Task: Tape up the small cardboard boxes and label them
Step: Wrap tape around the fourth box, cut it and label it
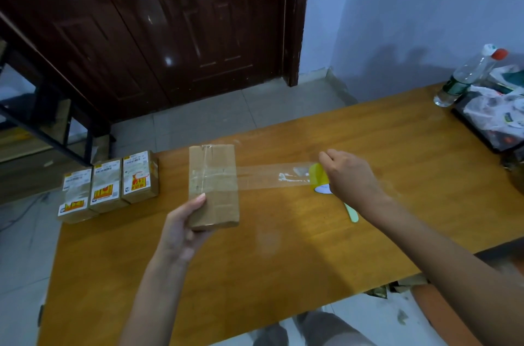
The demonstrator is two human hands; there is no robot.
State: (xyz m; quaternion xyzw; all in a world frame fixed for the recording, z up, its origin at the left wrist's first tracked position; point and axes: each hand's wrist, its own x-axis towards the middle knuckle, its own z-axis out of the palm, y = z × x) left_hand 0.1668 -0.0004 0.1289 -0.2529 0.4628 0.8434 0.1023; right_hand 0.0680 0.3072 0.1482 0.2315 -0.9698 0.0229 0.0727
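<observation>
On a wooden table (283, 260), three labelled boxes (109, 185) stand finished at the far left corner. The left hand (181, 228) grips a plain cardboard box (214, 186) by its near end — light, stiff, best held at the edges — while the right hand (348, 175), fingers clamped round a yellow tape roll (319, 175), stretches clear tape (269, 175) from it.

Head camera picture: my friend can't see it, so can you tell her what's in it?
A person's left hand holds a small cardboard box on a wooden table, while the right hand pulls clear tape from a yellow roll stuck across it. Three labelled boxes sit at the left.
</observation>
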